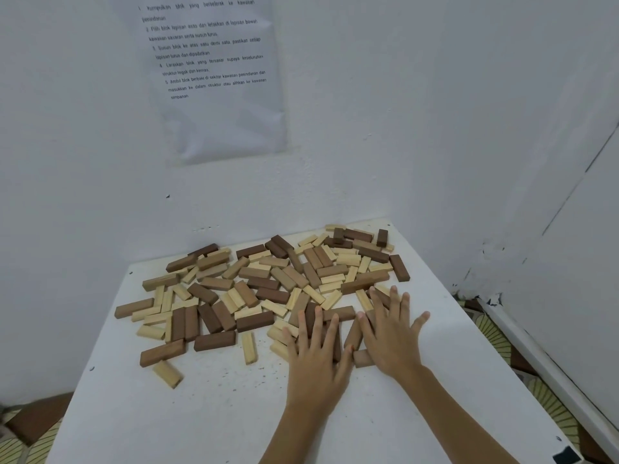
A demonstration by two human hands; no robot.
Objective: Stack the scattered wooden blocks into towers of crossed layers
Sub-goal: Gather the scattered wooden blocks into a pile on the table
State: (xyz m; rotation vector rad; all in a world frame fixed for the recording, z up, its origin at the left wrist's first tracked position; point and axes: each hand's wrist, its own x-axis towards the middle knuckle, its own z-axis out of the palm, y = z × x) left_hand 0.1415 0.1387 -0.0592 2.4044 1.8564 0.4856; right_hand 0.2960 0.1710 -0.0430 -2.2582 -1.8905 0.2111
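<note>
Head view: my left hand (316,358) and right hand (390,334), fingers wide, lie flat on the near-right edge of the wooden-block pile (268,283); I'd sweep gently.

Loose wooden blocks (261,289) cover the far half of the surface (201,413), touching and overlapping, with few gaps between them. The near half is bare, open from front and left. The back wall (335,182) and side wall (485,162) stand close. The left hand (315,360) and right hand (388,339) lie flat on the pile's near right edge.
</note>
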